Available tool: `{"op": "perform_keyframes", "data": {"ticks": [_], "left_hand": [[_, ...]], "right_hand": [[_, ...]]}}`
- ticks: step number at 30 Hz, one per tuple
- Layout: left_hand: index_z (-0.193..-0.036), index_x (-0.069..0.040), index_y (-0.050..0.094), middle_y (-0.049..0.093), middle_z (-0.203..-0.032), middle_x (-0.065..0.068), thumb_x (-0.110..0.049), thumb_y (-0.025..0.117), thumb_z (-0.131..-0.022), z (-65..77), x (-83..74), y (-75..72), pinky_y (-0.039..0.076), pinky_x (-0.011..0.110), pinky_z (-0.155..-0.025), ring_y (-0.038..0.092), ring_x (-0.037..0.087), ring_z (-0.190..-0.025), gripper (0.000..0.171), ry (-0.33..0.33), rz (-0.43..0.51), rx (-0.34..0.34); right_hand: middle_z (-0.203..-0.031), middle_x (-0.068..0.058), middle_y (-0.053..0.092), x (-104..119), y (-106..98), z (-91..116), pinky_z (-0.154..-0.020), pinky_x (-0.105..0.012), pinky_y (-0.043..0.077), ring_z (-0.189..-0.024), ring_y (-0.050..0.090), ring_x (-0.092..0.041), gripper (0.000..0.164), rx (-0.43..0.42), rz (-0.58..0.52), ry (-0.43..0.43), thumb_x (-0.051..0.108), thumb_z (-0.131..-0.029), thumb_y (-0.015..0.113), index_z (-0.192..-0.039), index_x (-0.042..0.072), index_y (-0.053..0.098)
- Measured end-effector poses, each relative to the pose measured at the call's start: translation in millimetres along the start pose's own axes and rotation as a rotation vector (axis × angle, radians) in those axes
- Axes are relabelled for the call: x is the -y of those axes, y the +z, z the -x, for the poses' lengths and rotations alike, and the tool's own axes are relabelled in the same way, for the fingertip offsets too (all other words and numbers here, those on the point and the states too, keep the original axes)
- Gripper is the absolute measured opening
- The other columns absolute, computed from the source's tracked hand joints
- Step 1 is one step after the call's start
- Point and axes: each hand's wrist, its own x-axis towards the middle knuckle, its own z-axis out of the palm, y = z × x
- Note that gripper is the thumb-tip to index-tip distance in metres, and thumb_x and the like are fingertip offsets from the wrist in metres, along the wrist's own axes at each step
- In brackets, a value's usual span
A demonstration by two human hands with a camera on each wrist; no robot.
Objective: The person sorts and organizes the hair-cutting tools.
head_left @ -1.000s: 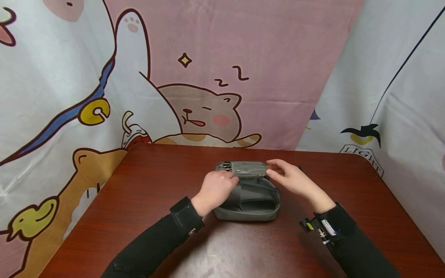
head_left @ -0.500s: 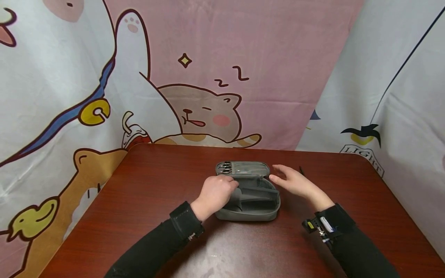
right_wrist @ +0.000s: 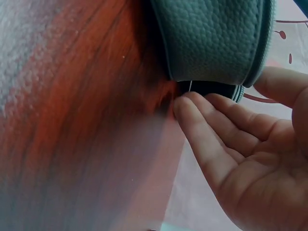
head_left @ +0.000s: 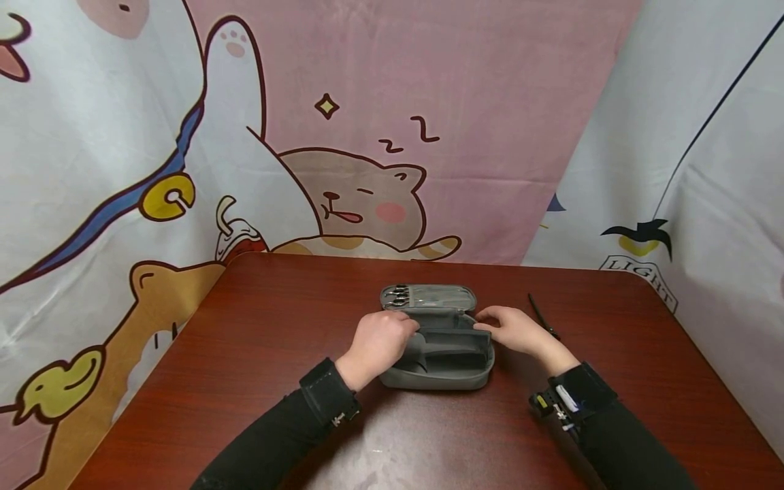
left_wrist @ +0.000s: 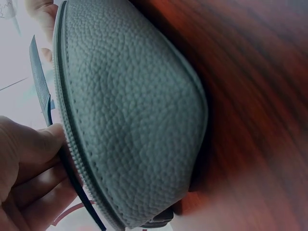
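A grey zippered pencil case (head_left: 436, 381) lies unzipped, its lid (head_left: 441, 297) folded back with several metal-tipped items (head_left: 397, 295) in the lid's clear pocket. Grey dividers (head_left: 456, 342) stand inside. My left hand (head_left: 382, 339) is at the left rim; in the left wrist view its thumb (left_wrist: 45, 142) and fingers pinch a thin dark inner edge of the case beside the zipper teeth. My right hand (head_left: 520, 332) is at the back right corner. In the right wrist view its thumb meets the rim and its loosely extended fingers (right_wrist: 221, 125) reach behind the pebbled wall (right_wrist: 216, 43).
A slim black pen-like stick (head_left: 542, 317) lies on the reddish-brown wooden table (head_left: 294, 320), just beyond the right hand. A cloth with cartoon animals (head_left: 367, 197) hangs behind the table. Dark straps with devices (head_left: 566, 401) sit on the wrists.
My right hand has left the lid's right end and come down and nearer to the case's right rim, uncovering the black stick. The left hand has slid slightly toward me along the left side.
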Motion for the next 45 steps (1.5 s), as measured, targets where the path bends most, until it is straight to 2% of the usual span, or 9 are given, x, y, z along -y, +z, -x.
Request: {"op": "perform_keyframes", "data": {"ticks": [5,10,16,21,25,32,39,45], "left_hand": [[-0.093,-0.017,0.078,0.073,-0.087,-0.004,-0.013,0.076,-0.088,-0.2,0.2,3.1,0.054,0.028,-0.059,0.067,0.01,-0.076,0.007,-0.026,0.062,0.02],[-0.095,-0.016,0.079,0.073,-0.088,-0.003,-0.014,0.077,-0.087,-0.7,1.2,6.8,0.054,0.028,-0.062,0.068,0.011,-0.077,0.008,-0.055,0.141,0.049],[-0.096,-0.016,0.078,0.073,-0.089,-0.002,-0.013,0.077,-0.086,-2.5,2.0,10.2,0.054,0.03,-0.063,0.068,0.013,-0.078,0.01,-0.065,0.165,0.075],[-0.096,-0.016,0.078,0.073,-0.089,-0.002,-0.013,0.077,-0.087,-5.5,0.6,12.8,0.054,0.03,-0.063,0.068,0.014,-0.08,0.01,-0.068,0.153,0.104],[-0.096,-0.017,0.079,0.073,-0.089,-0.004,-0.014,0.077,-0.087,-6.2,-0.4,15.6,0.054,0.03,-0.063,0.068,0.012,-0.08,0.01,-0.075,0.133,0.139],[-0.094,-0.021,0.079,0.073,-0.089,-0.006,-0.015,0.076,-0.087,-7.3,0.3,18.9,0.054,0.029,-0.063,0.068,0.011,-0.081,0.009,-0.087,0.093,0.196],[-0.086,-0.024,0.077,0.071,-0.082,-0.006,-0.018,0.076,-0.086,-10.2,0.9,21.7,0.051,0.031,-0.055,0.066,0.012,-0.074,0.006,-0.086,0.042,0.249],[-0.079,-0.024,0.074,0.069,-0.076,-0.005,-0.02,0.077,-0.084,-12.8,-0.2,23.6,0.049,0.032,-0.051,0.065,0.014,-0.069,0.007,-0.085,0.013,0.293]], "right_hand": [[-0.108,-0.014,0.068,-1,1,0,-0.086,-0.051,0.048,-0.101,0.063,-0.033,0.028,-0.005,-0.031,0.002,0.022,-0.098,0.062,-0.111,-0.001,0.069],[-0.1,-0.009,0.07,-1,1,0,-0.076,-0.042,0.05,-0.086,0.062,-0.021,0.023,-0.005,-0.052,0.011,0.018,-0.094,0.064,-0.107,0.001,0.071],[-0.099,-0.008,0.07,-1,1,0,-0.074,-0.041,0.05,-0.086,0.063,-0.02,0.02,-0.012,-0.055,0.006,0.015,-0.092,0.066,-0.106,0.002,0.072],[-0.097,-0.007,0.071,-2,2,-2,-0.075,-0.041,0.05,-0.086,0.062,-0.02,0.02,-0.014,-0.06,0.012,0.015,-0.091,0.067,-0.105,0.002,0.072],[-0.098,-0.007,0.071,-4,2,-3,-0.074,-0.04,0.05,-0.084,0.064,-0.019,0.02,-0.016,-0.051,0.008,0.018,-0.095,0.065,-0.105,0.002,0.072],[-0.097,-0.008,0.07,-7,0,-3,-0.068,-0.035,0.054,-0.075,0.068,-0.014,0.017,0.004,-0.113,0.017,0.016,-0.098,0.063,-0.104,0.002,0.071],[-0.1,-0.011,0.069,-6,0,-1,-0.068,-0.036,0.056,-0.076,0.069,-0.016,0.017,-0.003,-0.105,0.006,0.014,-0.098,0.063,-0.106,0.0,0.07],[-0.095,-0.009,0.069,-5,-1,2,-0.066,-0.036,0.055,-0.073,0.066,-0.015,0.016,-0.02,-0.096,-0.032,0.015,-0.097,0.063,-0.102,0.001,0.069]]}}
